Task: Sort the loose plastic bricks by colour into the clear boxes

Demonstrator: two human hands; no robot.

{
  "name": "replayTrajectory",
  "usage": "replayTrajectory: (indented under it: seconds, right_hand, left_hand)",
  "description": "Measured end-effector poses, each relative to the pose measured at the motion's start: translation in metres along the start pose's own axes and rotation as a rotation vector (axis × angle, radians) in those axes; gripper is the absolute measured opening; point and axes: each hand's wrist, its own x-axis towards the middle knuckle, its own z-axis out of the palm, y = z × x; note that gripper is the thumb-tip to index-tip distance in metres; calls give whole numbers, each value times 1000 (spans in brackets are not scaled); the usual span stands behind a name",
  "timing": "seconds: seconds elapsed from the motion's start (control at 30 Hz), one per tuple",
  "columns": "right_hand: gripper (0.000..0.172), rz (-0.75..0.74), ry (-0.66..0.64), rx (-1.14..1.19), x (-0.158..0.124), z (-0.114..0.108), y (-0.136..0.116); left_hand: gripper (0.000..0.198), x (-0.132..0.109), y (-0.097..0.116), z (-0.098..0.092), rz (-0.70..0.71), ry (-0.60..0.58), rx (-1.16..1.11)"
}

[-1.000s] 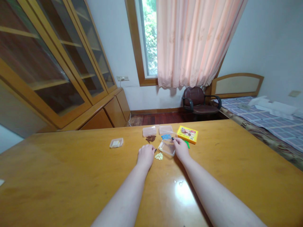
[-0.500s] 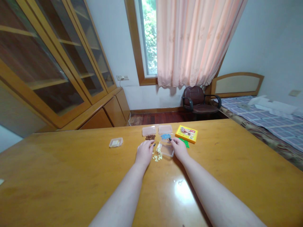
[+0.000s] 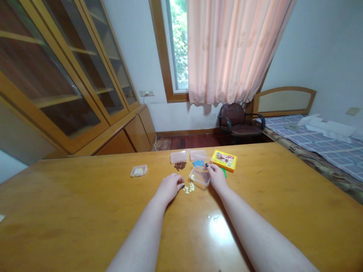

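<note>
My right hand [image 3: 217, 177] grips a clear plastic box [image 3: 200, 176] by its right side. The box is tilted, with a few cream pieces at its left end. Below it, a small scatter of cream plastic pieces [image 3: 192, 186] lies on the table. My left hand [image 3: 170, 186] rests at the left edge of that scatter, fingers curled and fingertips down at the pieces. Whatever is between those fingers is too small to make out. Behind the hands are a pile of brown pieces [image 3: 180, 165] and a pile of blue pieces [image 3: 198, 163]. Green pieces [image 3: 224, 172] show partly behind my right hand.
Two clear trays [image 3: 178, 157] stand behind the brown and blue piles. A yellow box [image 3: 224, 160] lies at the back right of the wooden table [image 3: 85, 211]. To the left sits another clear container [image 3: 138, 170] with pale contents. An office chair [image 3: 234, 119] stands beyond the table.
My left hand has moved down and slightly left, from beside the brown pile to the cream pieces. The clear box has shifted slightly right, and most cream pieces now lie outside it.
</note>
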Motion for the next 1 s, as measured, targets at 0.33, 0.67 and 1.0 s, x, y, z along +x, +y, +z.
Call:
replayTrajectory:
  seconds: [0.33, 0.67, 1.0]
  right_hand:
    - [35, -18, 0, -24, -2, 0, -4]
    - [30, -115, -133, -61, -4, 7, 2]
    - [33, -43, 10, -53, -3, -1, -7]
  left_hand:
    - [9, 7, 2, 6, -24, 33, -68]
    - [20, 7, 15, 11, 212, 321, -227]
    - [18, 0, 6, -2, -193, 91, 119]
